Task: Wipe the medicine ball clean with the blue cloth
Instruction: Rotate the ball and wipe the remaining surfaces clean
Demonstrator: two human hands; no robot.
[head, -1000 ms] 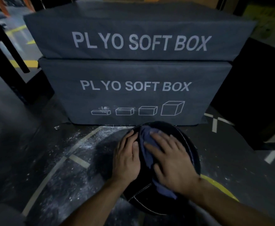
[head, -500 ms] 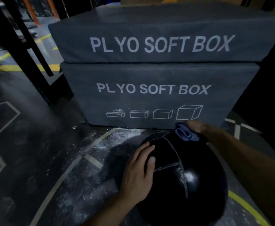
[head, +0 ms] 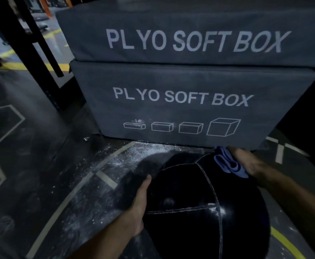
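We look down at the black medicine ball (head: 199, 208), which fills the lower middle of our view and sits on the dark gym floor (head: 31, 165), just in front of the lower of two stacked grey boxes. Its pale stitched seams cross near the top and run down and across the glossy skin. Our left hand (head: 140, 204) lies along the ball's left flank, thumb up near the top edge and palm against the curve; the fingers wrap out of sight behind the ball, so we cannot tell how far they are spread. Our right hand (head: 246, 163) is at the ball's upper right, blurred, pressing the bunched blue cloth (head: 229, 163) onto the surface of the ball; its fingers seem folded over the cloth, though the blur hides the exact grip. The cloth is crumpled into folds and touches the ball near where the seams meet. Behind it the lower box (head: 181, 101) carries the words PLYO SOFT BOX and a row of four box outlines, and the upper box (head: 190, 34) bears the same words in larger letters. White powder (head: 126, 154) is scattered over the floor to the left of the ball, across pale painted lines, and a yellow line (head: 285, 243) curves by the lower right. Dark rack posts (head: 31, 43) stand at the upper left.
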